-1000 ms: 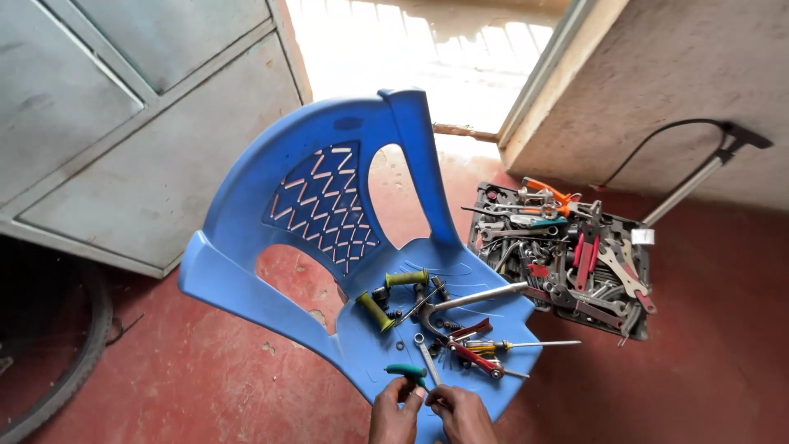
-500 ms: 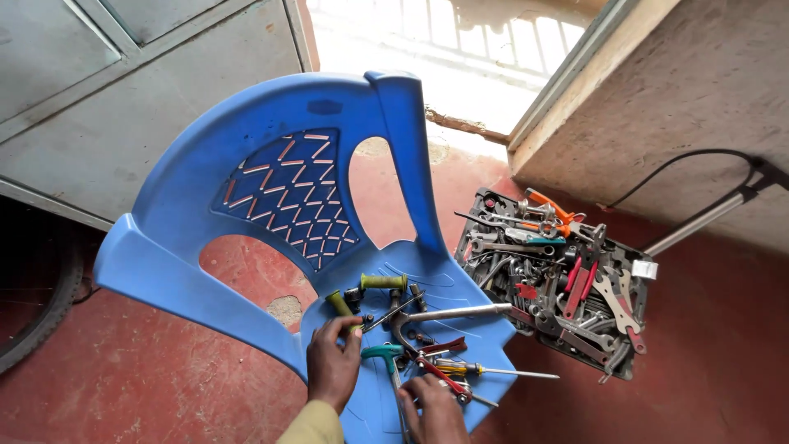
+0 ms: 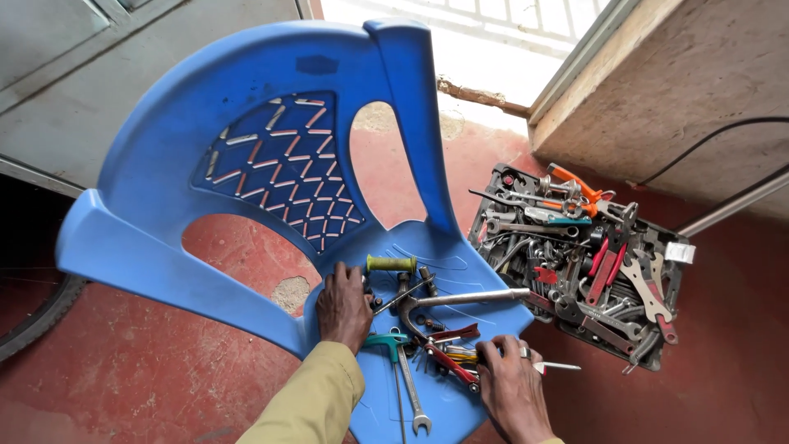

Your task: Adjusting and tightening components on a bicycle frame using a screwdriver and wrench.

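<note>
You stand over a red-painted concrete floor [image 3: 123, 370], scuffed and chipped, with a pale worn patch [image 3: 289, 293] showing through the gap beneath the blue plastic chair [image 3: 246, 107]. The chair's backrest has a lattice cut-out. Behind it, at upper left, grey metal door panels [image 3: 82, 74] close off the wall. Strong daylight enters through the open doorway [image 3: 493, 41] at top, bleaching the threshold. At upper right, you see a rough plastered wall [image 3: 682, 90], with a black cable [image 3: 707, 140] running across it.

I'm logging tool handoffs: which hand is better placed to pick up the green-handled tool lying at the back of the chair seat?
Probably the left hand: its fingertips lie just beside the green-handled tool. The right hand rests farther off, on the red-handled pliers.
</note>
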